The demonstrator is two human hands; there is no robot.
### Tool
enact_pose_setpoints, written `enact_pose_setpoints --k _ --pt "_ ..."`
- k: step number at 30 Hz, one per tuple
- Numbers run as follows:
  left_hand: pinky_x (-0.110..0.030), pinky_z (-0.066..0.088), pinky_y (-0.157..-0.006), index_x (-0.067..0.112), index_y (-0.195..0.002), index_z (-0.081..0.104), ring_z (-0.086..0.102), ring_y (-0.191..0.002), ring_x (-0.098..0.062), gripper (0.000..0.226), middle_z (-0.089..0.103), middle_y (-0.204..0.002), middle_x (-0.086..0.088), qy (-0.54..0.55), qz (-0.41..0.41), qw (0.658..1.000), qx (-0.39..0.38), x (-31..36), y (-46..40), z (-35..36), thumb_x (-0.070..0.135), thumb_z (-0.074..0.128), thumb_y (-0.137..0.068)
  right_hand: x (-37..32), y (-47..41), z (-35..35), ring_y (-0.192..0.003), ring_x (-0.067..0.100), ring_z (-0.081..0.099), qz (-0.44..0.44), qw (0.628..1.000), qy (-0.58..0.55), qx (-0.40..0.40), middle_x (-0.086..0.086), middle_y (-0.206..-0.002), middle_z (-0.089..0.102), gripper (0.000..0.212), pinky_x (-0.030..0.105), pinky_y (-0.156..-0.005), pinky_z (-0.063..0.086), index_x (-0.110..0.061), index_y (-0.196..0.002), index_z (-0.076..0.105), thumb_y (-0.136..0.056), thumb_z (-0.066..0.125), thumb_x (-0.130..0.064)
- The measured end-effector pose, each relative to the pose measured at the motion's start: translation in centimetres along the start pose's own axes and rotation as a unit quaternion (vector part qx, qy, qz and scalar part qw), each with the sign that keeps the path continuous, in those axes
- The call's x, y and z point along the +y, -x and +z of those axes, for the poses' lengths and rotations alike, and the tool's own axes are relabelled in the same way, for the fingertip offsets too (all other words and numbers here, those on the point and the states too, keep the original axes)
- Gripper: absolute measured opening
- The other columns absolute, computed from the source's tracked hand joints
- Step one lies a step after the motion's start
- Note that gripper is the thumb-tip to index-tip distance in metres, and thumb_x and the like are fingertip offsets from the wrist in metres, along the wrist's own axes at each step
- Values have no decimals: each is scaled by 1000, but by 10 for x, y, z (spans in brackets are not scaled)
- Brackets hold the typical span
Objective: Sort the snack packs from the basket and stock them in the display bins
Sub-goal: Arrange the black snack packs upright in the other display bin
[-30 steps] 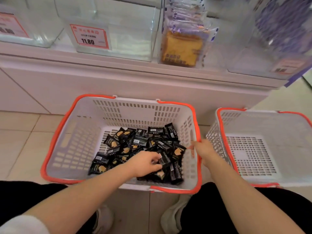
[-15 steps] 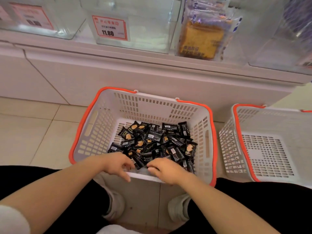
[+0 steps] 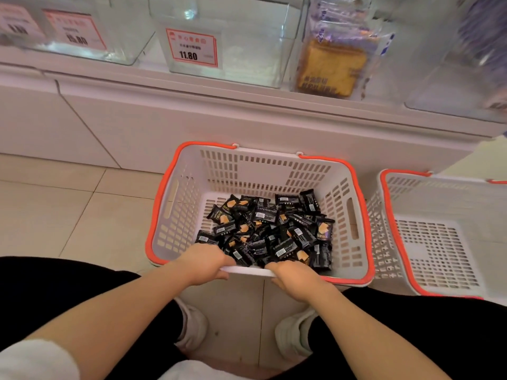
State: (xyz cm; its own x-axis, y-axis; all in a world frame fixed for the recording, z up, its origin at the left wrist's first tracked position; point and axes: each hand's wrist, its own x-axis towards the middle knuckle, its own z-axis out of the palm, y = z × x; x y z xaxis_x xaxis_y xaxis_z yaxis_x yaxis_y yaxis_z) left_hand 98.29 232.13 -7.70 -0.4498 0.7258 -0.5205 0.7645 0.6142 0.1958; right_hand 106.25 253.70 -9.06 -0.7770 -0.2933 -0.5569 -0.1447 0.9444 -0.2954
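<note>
Left hand (image 3: 204,266) and right hand (image 3: 295,278) both grip the near rim of the basket (image 3: 181,215) on the floor. Black snack packs (image 3: 270,233), several dozen and too heaped to count, lie inside it. One second basket (image 3: 444,198) stands beside, bare. The display bin (image 3: 247,56) above looks unstocked; stocking appears not begun
</note>
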Motion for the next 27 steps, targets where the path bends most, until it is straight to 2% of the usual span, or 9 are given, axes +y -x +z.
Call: enact_pose_setpoints --k 4,6,9,12,15,18,20,24,27 --pt "-32 44 -69 27 -113 56 59 -95 -22 29 63 -101 -1 -5 -5 1000 -6 10 -7 -3 45 48 -92 9 6 3 -98 29 58 26 999 -17 6 6 -109 61 23 35 -71 41 -21 -116 51 -96 43 -29" --pt "-33 46 -72 26 -111 58 59 -96 -21 28 64 -102 0 17 -12 999 -38 11 -9 -6 44 51 -90 11 8 -4 -100 25 57 35 998 -57 -13 3 -110 62 24 36 -79 45 -21 -115 56 -94 49 -31" --pt "-28 48 -83 23 -126 53 62 -96 -16 40 66 -112 0 148 -12 988 -42 6 -11 -29 41 53 -91 12 10 -31 -99 16 57 43 989 -140 11 0 -111 64 29 32 -87 46 -20 -115 60 -92 53 -37" --pt "-19 44 -85 20 -130 51 60 -97 -7 41 65 -117 2 236 -15 968 87 -4 -14 -78 36 53 -92 9 11 -85 -97 6 56 37 973 -189 127 -7 -112 64 28 19 -81 42 -23 -116 60 -93 51 -35" --pt "-13 41 -83 20 -127 54 55 -93 0 35 64 -118 3 242 -23 942 233 -21 -10 -135 30 52 -93 -5 7 -150 -96 2 55 16 960 -169 222 -11 -110 63 25 17 -83 42 -23 -117 61 -95 50 -29" --pt "-12 35 -82 12 -120 61 58 -100 -11 29 65 -115 -2 204 -39 909 361 -49 0 -195 23 52 -93 -28 -4 -223 -88 5 56 10 923 -192 334 -12 -98 61 23 22 -79 44 -22 -115 60 -94 51 -26" --pt "-23 37 -85 6 -108 66 59 -102 -25 22 66 -107 -10 145 -39 876 459 -69 8 -231 15 56 -91 -45 -16 -267 -89 10 58 -13 895 -188 405 -9 -96 60 24 24 -77 44 -20 -117 58 -93 52 -23" --pt "-42 53 -75 -1 -96 68 63 -86 -35 20 66 -92 -17 0 -25 812 583 -99 17 -285 1 68 -76 -58 -42 -323 -124 20 42 -6 864 9 503 2 -134 46 38 32 -96 38 -17 -132 46 -94 46 -19" --pt "-41 56 -65 3 -91 70 66 -78 -33 27 67 -86 -14 -107 -40 789 603 -113 13 -307 7 69 -64 -51 -59 -343 -132 25 33 56 875 151 456 9 -141 39 48 34 -104 31 -11 -141 33 -93 40 -9"
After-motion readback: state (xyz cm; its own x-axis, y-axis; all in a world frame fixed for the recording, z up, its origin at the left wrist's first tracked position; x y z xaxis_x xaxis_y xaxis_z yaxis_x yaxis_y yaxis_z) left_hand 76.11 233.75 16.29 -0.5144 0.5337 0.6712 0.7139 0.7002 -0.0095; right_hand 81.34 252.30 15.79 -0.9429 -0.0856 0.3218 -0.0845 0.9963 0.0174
